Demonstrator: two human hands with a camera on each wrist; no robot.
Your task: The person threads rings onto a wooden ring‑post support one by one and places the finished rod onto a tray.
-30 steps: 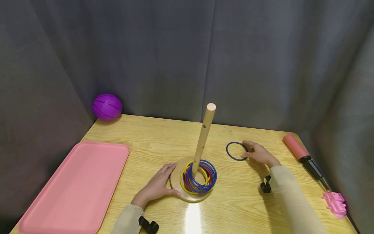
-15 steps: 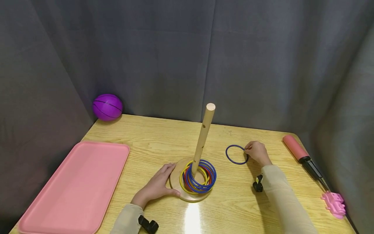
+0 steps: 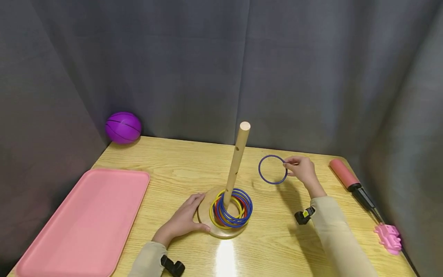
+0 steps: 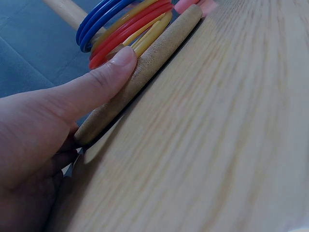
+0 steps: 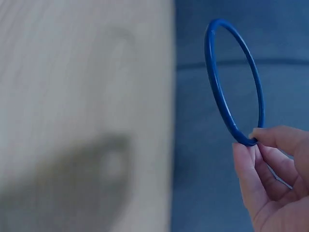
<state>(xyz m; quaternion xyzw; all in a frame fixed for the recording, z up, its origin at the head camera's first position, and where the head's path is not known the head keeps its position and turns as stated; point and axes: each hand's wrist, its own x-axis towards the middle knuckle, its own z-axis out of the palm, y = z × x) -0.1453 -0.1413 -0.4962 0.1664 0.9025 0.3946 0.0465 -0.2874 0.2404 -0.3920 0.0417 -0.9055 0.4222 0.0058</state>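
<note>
A wooden post (image 3: 235,159) stands upright on a round wooden base (image 3: 207,207), with several blue, red and yellow rings stacked around its foot. My left hand (image 3: 183,219) holds the base's left edge; the left wrist view shows the thumb on the rim below the rings (image 4: 130,36), with the other fingers partly hidden beyond it. To the right of the post, my right hand (image 3: 302,169) pinches a single blue ring (image 3: 274,183) between thumb and fingers. In the right wrist view this ring (image 5: 211,63) stands tilted up from the fingertips, raised above the table.
A pink tray (image 3: 86,215) lies at the left, and a purple ball (image 3: 123,128) sits at the back left corner. Along the right edge lies a red and black hand pump (image 3: 344,173) with a pink toy-like piece (image 3: 388,237) by it. Grey curtains (image 3: 187,69) surround the table.
My right hand has closed on the blue ring and lifted it off the table, tilting it up and slightly left. My left hand keeps its place at the base.
</note>
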